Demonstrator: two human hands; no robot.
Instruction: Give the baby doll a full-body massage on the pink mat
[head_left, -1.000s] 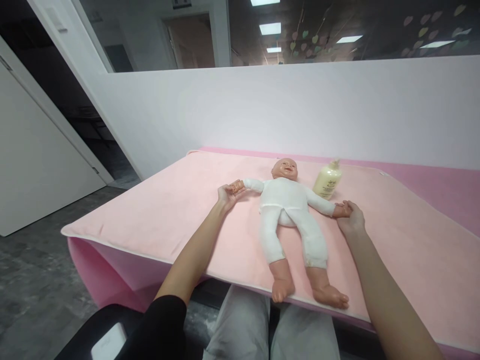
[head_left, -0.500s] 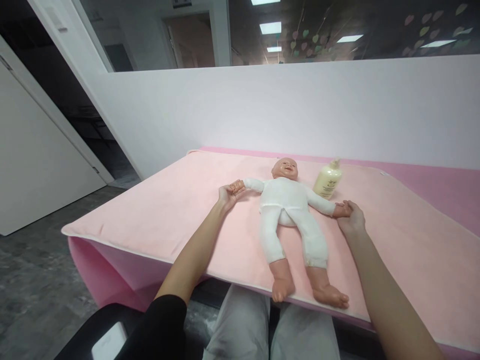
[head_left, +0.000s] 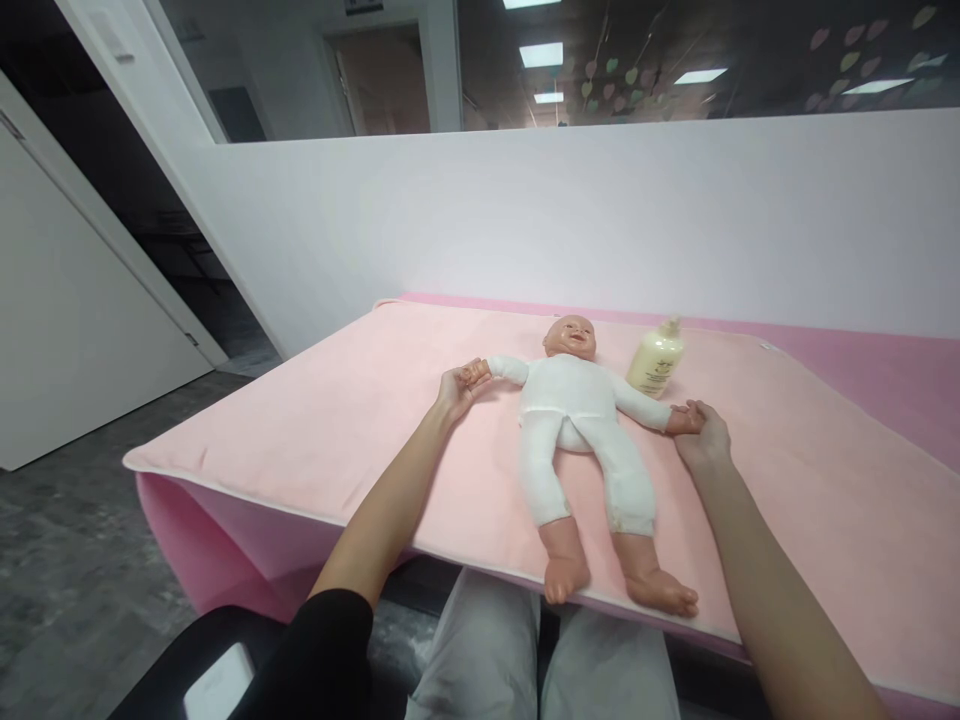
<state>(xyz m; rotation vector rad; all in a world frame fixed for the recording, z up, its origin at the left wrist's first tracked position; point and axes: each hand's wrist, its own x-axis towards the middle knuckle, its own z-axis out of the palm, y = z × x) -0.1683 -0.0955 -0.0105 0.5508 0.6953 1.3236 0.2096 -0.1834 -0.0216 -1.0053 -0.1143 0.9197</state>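
Observation:
A baby doll point(head_left: 574, 385) with a white cloth body lies on its back on a pink blanket point(head_left: 300, 400), its head towards the wall and its feet at the table's near edge. Both of its arms are stretched out sideways. My left hand point(head_left: 454, 391) is closed around the doll's hand on the left side of the view. On the other side, my right hand point(head_left: 707, 438) grips the doll's other hand, with the thumb and fingers around it. A pale yellow pump bottle point(head_left: 656, 358) stands just behind the doll's arm on the right.
A white wall point(head_left: 562, 220) with a window above borders the table's far side. Pink cloth point(head_left: 202, 540) hangs off the front left edge. On a black surface at the lower left lies a white object point(head_left: 219, 684). My legs point(head_left: 480, 650) are under the near edge.
Almost nothing differs. My left hand has shifted very slightly at the doll's hand; the doll, the bottle and my right hand stay where they were.

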